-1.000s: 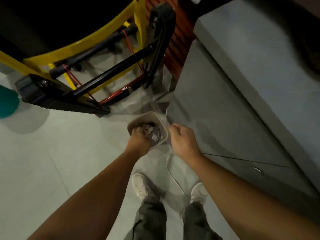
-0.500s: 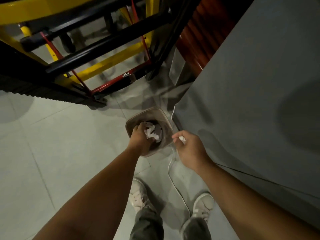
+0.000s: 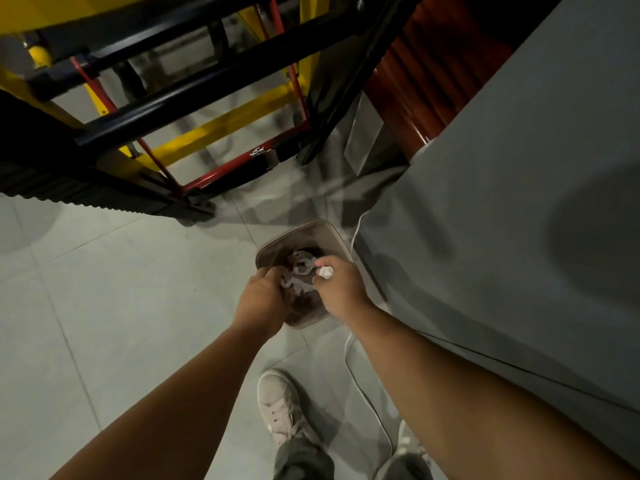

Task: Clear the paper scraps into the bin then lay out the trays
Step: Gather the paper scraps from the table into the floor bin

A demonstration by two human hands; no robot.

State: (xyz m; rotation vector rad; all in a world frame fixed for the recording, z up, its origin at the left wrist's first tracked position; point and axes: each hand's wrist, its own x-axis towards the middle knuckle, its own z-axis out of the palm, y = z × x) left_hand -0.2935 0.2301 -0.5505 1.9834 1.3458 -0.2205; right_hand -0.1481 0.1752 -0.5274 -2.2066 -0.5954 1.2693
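Head view: bin (image 3: pixel 311 236) on grey tiled floor (image 3: pixel 104 289) beside cabinet (image 3: pixel 519 168); right hand (image 3: pixel 343 289) pinches paper scrap (image 3: pixel 326 271); left hand (image 3: pixel 263 299) grip unclear.

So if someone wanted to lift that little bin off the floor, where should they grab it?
Probably the far rim of the bin, pinched from above on its left, open-floor side. The top is open, with a lip fingers can hook over. Its right side sits close to the cloth and cable, and the left hand and right hand, which pinches a scrap, cover its near part.
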